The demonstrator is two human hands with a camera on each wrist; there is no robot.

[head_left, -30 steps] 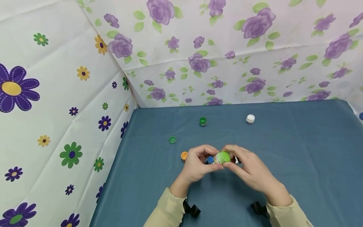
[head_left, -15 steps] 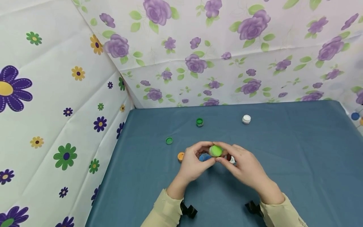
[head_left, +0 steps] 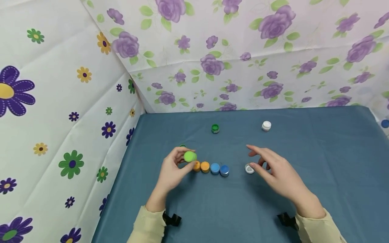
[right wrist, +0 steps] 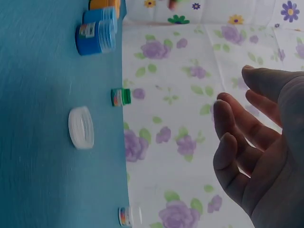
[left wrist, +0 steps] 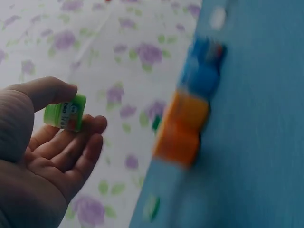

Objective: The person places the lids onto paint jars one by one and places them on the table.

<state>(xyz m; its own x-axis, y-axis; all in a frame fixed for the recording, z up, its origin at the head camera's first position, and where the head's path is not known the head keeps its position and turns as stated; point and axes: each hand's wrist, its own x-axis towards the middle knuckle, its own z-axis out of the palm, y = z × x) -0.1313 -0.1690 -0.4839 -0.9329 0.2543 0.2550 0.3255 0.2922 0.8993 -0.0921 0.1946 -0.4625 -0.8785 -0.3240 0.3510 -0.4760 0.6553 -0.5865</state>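
Observation:
My left hand (head_left: pixel 171 168) pinches a small light green paint jar (head_left: pixel 189 156) between thumb and fingers, held up at the left end of a row of jars. Its printed label shows in the left wrist view, where the light green jar (left wrist: pixel 71 114) sits under the thumb. The row holds an orange jar (head_left: pixel 197 166), a yellow-orange jar (head_left: pixel 205 167), a light blue jar (head_left: pixel 214 168) and a dark blue jar (head_left: pixel 224 170). My right hand (head_left: pixel 278 173) holds nothing, its fingers loosely bent, the thumb overlapping a white lid (head_left: pixel 249 168) in the head view.
Farther back on the blue-covered table (head_left: pixel 319 175) stand a small green jar (head_left: pixel 215 128) and a white jar (head_left: pixel 266 126). A green lid (head_left: pixel 182 145) lies partly hidden behind my left fingers. Flowered cloth (head_left: pixel 243 67) hangs behind and at the left.
Both hands were together on the light green jar. They have parted: the left has carried the jar leftwards, the right has let go and moved right, uncovering the row of jars.

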